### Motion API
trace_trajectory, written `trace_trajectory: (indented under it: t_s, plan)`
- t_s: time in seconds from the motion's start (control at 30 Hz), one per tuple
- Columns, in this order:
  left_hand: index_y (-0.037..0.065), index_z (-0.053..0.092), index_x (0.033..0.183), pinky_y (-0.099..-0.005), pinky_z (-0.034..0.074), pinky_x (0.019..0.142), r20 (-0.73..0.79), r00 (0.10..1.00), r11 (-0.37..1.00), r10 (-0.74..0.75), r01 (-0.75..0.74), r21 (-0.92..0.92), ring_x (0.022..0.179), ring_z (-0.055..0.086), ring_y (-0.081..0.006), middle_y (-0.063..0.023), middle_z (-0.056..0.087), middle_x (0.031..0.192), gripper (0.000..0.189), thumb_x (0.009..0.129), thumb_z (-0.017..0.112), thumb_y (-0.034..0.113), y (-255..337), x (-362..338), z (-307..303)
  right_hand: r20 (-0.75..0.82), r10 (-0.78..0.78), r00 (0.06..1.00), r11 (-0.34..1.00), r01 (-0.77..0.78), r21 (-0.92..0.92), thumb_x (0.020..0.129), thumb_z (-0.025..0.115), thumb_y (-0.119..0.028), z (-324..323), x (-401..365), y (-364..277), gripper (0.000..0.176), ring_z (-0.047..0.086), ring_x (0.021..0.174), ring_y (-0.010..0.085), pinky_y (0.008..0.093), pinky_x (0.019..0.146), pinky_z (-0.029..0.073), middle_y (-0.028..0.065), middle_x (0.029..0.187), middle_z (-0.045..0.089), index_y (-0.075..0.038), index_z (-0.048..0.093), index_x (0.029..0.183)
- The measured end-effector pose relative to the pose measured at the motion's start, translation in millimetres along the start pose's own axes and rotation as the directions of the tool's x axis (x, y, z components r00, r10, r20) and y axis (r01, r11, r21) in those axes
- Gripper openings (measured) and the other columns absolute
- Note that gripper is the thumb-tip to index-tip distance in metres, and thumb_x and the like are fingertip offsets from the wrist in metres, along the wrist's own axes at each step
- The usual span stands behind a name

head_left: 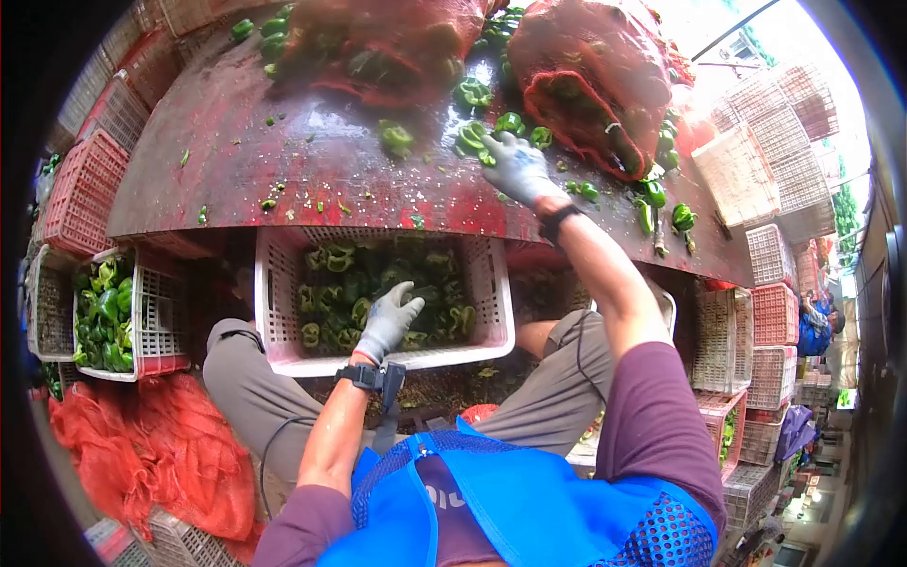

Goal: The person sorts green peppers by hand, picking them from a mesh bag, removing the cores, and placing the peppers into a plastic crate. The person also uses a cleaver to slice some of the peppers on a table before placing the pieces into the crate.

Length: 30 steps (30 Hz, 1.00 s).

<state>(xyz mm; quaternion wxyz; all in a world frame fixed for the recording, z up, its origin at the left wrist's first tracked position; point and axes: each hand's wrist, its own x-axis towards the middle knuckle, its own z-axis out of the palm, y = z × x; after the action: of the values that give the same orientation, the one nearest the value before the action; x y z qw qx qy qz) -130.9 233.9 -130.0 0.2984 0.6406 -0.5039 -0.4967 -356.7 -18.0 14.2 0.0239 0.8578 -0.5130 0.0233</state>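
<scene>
My left hand [389, 321], in a grey-white glove, is over the white crate [501, 293] between my knees, its fingers apart with nothing between them. Inside that crate lie many green peppers [331, 307], some of them showing open hollows. On the stained table, my gloved right hand [515, 166] reaches out to a small group of green peppers [470, 136]. Its fingertips touch or nearly touch them, and the fingers are spread. A single pepper [396, 138] lies further left on the tabletop.
Two red mesh sacks [586, 71] with peppers stand at the table's [255, 184] far side. At left are a crate of green peppers [106, 312] and red netting [156, 444]. Stacked crates [775, 312] line the right. Pepper scraps dot the tabletop.
</scene>
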Motion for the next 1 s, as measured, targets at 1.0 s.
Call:
trace_trajectory:
  t_s: [1.0]
  plan:
    - [0.003, 0.051, 0.139, -0.0237, 0.048, 0.057, -0.031, 0.942, 0.723, -0.333, 0.234, -0.65, 0.069, 0.061, -0.0091, -0.0057, 0.065, 0.106, 0.048, 0.097, 0.06, 0.026, -21, 3, -11, 0.276, 0.019, 0.961, 0.944, -0.108, 0.311, 0.087, 0.063, -0.032, 48, 156, -113, 0.043, 0.067, 0.108, 0.0333, 0.0422, 0.093, 0.05, 0.0165, 0.115, 0.07, -0.013, 0.064, 0.126]
